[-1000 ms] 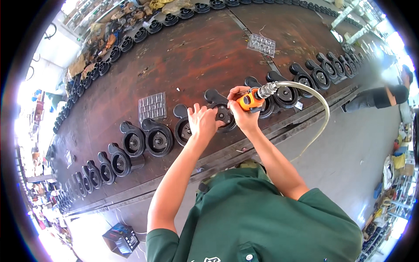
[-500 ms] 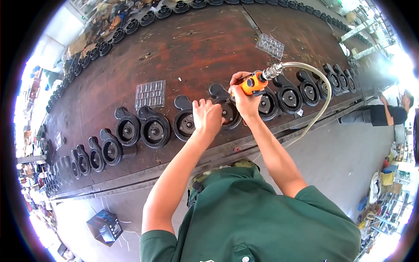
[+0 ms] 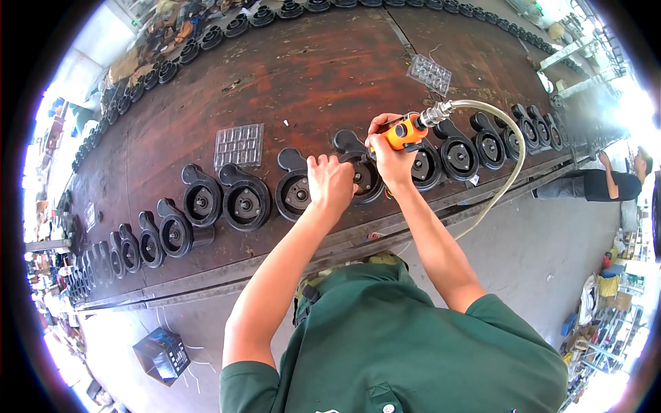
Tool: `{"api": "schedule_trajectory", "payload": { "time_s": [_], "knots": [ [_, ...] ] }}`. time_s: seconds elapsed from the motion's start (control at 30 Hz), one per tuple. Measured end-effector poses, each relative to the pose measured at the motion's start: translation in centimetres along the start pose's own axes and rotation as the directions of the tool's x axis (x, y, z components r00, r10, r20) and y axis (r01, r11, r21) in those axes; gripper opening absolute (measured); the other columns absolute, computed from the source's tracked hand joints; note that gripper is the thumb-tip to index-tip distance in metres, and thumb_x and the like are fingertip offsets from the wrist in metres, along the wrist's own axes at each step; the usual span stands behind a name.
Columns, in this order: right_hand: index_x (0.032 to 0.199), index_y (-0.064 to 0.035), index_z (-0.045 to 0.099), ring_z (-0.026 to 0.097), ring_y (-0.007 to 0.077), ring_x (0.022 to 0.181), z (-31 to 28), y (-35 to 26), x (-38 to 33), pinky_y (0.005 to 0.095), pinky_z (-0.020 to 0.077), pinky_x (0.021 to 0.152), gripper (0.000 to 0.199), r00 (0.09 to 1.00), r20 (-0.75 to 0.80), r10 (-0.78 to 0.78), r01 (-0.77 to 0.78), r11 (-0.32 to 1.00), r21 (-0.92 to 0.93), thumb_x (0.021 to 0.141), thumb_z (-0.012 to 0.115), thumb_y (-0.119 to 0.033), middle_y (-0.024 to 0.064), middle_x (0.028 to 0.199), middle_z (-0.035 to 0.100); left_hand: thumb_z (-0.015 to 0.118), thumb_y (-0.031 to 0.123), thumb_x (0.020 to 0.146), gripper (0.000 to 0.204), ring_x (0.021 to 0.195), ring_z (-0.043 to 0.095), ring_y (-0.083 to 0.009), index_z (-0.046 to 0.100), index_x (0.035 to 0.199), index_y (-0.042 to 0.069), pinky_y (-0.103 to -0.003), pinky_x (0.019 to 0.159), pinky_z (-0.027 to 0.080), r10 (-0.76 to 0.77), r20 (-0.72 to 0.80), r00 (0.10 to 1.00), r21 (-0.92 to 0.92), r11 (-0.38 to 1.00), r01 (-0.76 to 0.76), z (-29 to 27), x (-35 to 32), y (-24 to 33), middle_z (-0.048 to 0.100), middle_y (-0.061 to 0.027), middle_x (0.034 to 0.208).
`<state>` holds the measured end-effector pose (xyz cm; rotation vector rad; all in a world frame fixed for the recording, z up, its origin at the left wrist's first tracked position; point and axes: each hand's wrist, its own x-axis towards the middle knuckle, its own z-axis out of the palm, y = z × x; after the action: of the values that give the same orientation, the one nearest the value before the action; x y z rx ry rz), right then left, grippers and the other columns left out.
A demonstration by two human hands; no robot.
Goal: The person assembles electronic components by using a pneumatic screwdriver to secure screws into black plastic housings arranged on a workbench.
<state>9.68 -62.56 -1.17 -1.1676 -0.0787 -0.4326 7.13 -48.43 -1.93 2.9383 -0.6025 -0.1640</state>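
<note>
My right hand (image 3: pixel 391 157) is closed around an orange air tool (image 3: pixel 405 131). A metal fitting joins the tool to a pale hose (image 3: pixel 518 141). Its working end points down and left over a black round housing (image 3: pixel 372 184) with a rounded lug at its far side. My left hand (image 3: pixel 331 184) has its fingers curled at the left rim of this housing, the thumb on its inner face. Left of that hand lies a similar housing (image 3: pixel 290 160), partly covered by it. The tool's tip and whatever it touches are hard to make out.
More black housings (image 3: pixel 246 205) line the near edge of the brown tabletop (image 3: pixel 289 89) on both sides. Clear plastic trays lie at left (image 3: pixel 239 146) and far right (image 3: pixel 430 73). A box (image 3: pixel 162 356) is on the floor. Another person (image 3: pixel 609 180) is at the right.
Both hands hold nearly the same places at the housing, with the air tool still in my right hand. The whole view has shifted slightly.
</note>
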Motion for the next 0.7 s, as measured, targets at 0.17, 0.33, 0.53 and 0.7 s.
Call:
{"api": "schedule_trajectory", "payload": {
  "time_s": [0.17, 0.33, 0.53, 0.7],
  "knots": [
    [0.100, 0.0011, 0.063, 0.065, 0.0109, 0.072, 0.0, 0.0, -0.1, 0.0241, 0.0551, 0.063, 0.023, 1.000, 0.015, 0.013, -0.013, 0.999, -0.031, 0.080, 0.063, 0.012, 0.0056, 0.086, 0.067, 0.085, 0.045, 0.071, 0.041, 0.101, 0.064, -0.0284, 0.080, 0.098, 0.014, -0.046, 0.093, 0.041, 0.001, -0.001, 1.000, -0.006, 1.000, -0.001, -0.1, -0.2, -0.1, 0.070, -0.0119, 0.095],
    [0.100, 0.0006, 0.063, 0.065, 0.0100, 0.071, 0.2, 0.4, -0.1, 0.0237, 0.0543, 0.061, 0.023, 0.999, 0.031, -0.021, 0.022, 0.999, -0.040, 0.080, 0.064, 0.012, 0.0052, 0.085, 0.067, 0.084, 0.044, 0.072, 0.040, 0.101, 0.064, -0.0290, 0.079, 0.097, 0.013, -0.046, 0.095, 0.041, 0.002, -0.018, 1.000, -0.016, 1.000, -0.003, 0.2, -0.4, -0.2, 0.070, -0.0121, 0.095],
    [0.099, 0.0005, 0.063, 0.065, 0.0100, 0.073, 0.2, 0.4, -0.1, 0.0234, 0.0537, 0.062, 0.023, 0.998, 0.067, 0.001, 0.002, 0.998, -0.055, 0.080, 0.064, 0.012, 0.0054, 0.086, 0.067, 0.084, 0.044, 0.073, 0.039, 0.102, 0.064, -0.0290, 0.079, 0.097, 0.013, -0.046, 0.095, 0.041, -0.006, -0.025, 1.000, -0.015, 1.000, 0.005, 0.6, -0.6, -0.3, 0.069, -0.0121, 0.097],
    [0.097, 0.0001, 0.059, 0.063, 0.0105, 0.079, 0.8, 1.1, -0.2, 0.0254, 0.0529, 0.071, 0.024, 0.987, 0.161, -0.014, 0.024, 0.998, -0.059, 0.077, 0.064, 0.013, 0.0055, 0.093, 0.066, 0.084, 0.043, 0.073, 0.038, 0.101, 0.064, -0.0287, 0.079, 0.094, 0.012, -0.046, 0.095, 0.040, -0.011, -0.035, 0.999, -0.028, 1.000, 0.010, 0.6, -0.8, -0.2, 0.069, -0.0123, 0.097]
  ]
}}
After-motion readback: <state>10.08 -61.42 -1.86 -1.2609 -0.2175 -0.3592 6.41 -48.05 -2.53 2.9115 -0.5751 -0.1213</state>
